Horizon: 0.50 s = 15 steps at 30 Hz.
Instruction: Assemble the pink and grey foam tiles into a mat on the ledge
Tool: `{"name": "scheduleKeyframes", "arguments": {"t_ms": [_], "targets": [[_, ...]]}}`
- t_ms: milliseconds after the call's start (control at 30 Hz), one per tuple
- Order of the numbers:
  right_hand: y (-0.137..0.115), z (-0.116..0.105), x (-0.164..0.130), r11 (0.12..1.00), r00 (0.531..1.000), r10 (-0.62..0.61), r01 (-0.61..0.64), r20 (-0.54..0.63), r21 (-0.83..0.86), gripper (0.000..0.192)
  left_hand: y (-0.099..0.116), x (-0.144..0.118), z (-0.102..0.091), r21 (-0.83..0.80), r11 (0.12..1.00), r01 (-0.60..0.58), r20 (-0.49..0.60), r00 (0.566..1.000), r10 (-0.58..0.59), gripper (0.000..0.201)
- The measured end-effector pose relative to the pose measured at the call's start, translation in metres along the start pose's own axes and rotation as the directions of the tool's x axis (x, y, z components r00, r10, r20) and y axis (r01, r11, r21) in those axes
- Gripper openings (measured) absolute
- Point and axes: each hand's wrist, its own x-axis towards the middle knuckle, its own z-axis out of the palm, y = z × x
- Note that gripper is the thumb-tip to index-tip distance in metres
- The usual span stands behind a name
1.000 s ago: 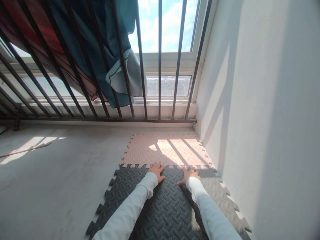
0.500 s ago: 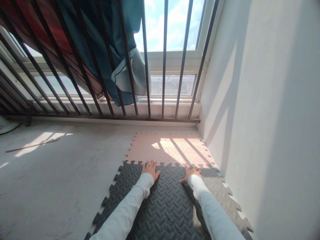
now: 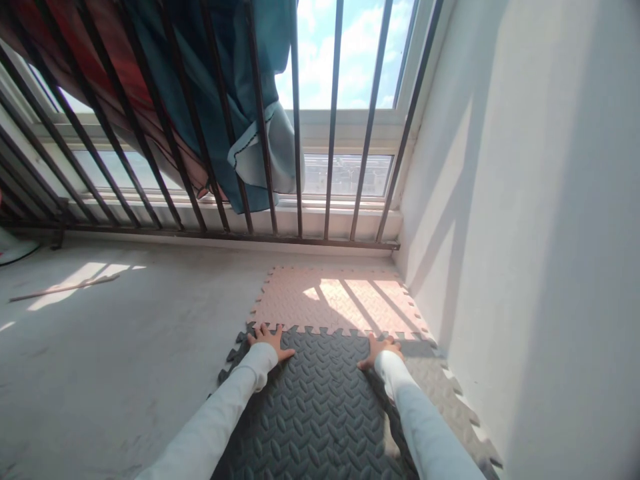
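Both hands lie flat, fingers spread, gripping nothing. The left hand (image 3: pixel 267 339) and right hand (image 3: pixel 381 348) press the dark grey foam mat tile (image 3: pixel 320 413) (lower centre), beside the pink tile (image 3: pixel 340 300).

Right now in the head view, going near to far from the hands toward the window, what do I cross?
dark grey foam mat → left hand and right hand at its far edge → pink foam mat → bare concrete floor → metal railing → window

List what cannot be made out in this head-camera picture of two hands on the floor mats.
- Head view: dark mat near end, cut off by bottom edge.
- Seam under left hand and right hand: covered.
- Buildings beyond the window: too small.
- Object at far left: cut off.
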Motion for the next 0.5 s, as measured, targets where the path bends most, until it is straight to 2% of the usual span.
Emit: {"name": "scheduleKeyframes", "arguments": {"t_ms": [100, 200, 500], "targets": [[0.000, 0.001, -0.002, 1.000, 1.000, 0.002, -0.002, -0.013, 0.001, 0.096, 0.001, 0.001, -0.019, 0.092, 0.994, -0.060, 0.109, 0.993, 0.050, 0.110], [0.000, 0.003, -0.002, 1.000, 1.000, 0.004, -0.004, -0.028, -0.002, 0.101, 0.003, 0.001, -0.030, 0.146, 0.983, -0.112, 0.177, 0.981, 0.085, 0.118], [0.001, 0.006, 0.001, 1.000, 1.000, -0.002, 0.002, -0.024, 0.006, 0.107, 0.000, -0.001, -0.025, 0.167, 0.974, -0.150, 0.122, 0.984, 0.131, 0.113]]}}
